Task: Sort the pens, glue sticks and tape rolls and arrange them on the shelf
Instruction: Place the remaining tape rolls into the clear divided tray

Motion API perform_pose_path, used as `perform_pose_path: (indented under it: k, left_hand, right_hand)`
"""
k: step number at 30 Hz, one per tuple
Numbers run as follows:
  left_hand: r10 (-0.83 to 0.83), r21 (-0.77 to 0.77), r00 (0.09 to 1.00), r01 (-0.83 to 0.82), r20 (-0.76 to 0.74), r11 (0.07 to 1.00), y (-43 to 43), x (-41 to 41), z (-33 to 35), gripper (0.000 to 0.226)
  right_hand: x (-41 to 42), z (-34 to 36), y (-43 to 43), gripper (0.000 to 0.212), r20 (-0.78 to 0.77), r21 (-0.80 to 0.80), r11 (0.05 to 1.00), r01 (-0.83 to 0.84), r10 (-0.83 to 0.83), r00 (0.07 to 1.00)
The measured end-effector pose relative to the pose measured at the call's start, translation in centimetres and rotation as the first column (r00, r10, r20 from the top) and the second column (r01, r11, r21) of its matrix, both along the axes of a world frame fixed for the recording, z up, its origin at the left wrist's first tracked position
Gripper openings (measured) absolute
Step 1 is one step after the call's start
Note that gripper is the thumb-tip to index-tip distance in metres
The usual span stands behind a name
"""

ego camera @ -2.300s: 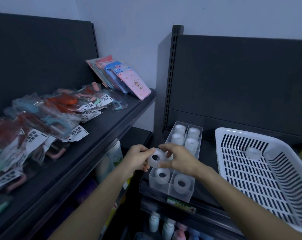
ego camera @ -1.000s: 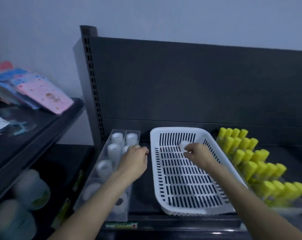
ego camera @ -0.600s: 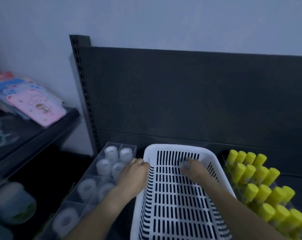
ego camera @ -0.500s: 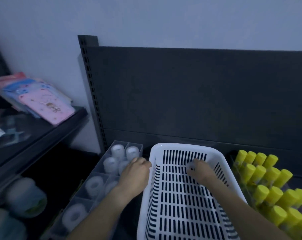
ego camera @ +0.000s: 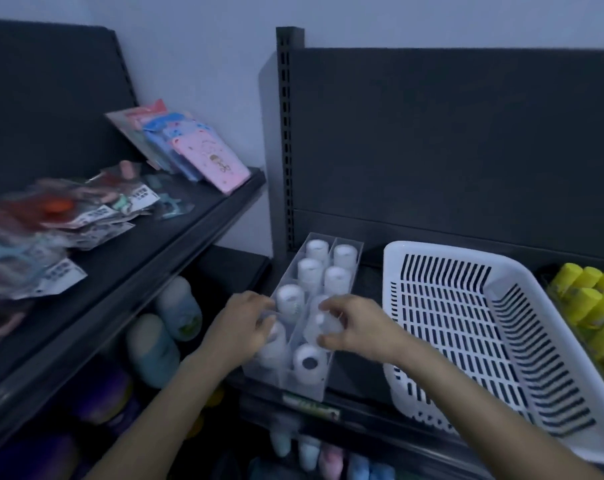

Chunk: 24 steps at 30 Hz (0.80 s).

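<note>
A clear divided tray (ego camera: 283,380) of white tape rolls (ego camera: 344,257) stands on the dark shelf, left of a white slotted basket (ego camera: 432,257). My right hand (ego camera: 361,332) pinches a translucent tape roll (ego camera: 323,325) over the tray's right column, about the middle compartment. Curled against the tray's left wall, the fingers of my left hand (ego camera: 240,323) hold it beside a roll. Yellow-capped glue sticks (ego camera: 584,301) stand in rows right of the basket. No pens show.
A second dark shelf (ego camera: 176,237) on the left carries packaged items and pink and blue cards. Bottles stand on lower shelves beneath both units. The shelf's dark back panel (ego camera: 467,150) rises behind the tray and basket.
My right hand took a tape roll out of the basket and carried it left to the tray. My left hand stayed at the tray. The view swung left.
</note>
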<state>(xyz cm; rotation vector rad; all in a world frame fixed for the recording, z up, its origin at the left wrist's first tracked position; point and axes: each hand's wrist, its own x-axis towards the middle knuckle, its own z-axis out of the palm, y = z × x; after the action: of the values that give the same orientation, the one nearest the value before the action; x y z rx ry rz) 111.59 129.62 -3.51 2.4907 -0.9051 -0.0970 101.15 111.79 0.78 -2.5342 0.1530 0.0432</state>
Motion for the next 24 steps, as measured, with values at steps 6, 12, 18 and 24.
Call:
perform_pose_path:
  k: [6,12,18,24]
  left_hand:
    - [-0.181,0.055,0.972,0.191,-0.151,0.98,2.0,-1.5,-0.3,0.077]
    - [-0.189,0.066,0.978,0.195,-0.084,0.979,2.2,-1.0,-0.4,0.062]
    - [-0.192,0.086,0.977,0.2,-0.096,0.976,2.1,-0.8,-0.4,0.062]
    - [-0.194,0.115,0.976,0.206,-0.103,0.972,1.9,-0.8,-0.5,0.067]
  right_hand:
    - [0.7,-1.8,3.2,0.049,-0.125,-0.227,0.974,0.011,-0.04,0.991]
    - [0.3,-2.9,4.1,0.047,-0.08,-0.313,0.948,0.052,-0.081,0.993]
    - [0.3,-3.1,4.3,0.044,-0.1,-0.348,0.937,0.031,-0.07,0.993]
    - [0.6,-2.9,4.5,0.041,-0.152,-0.34,0.94,0.039,-0.096,0.984]
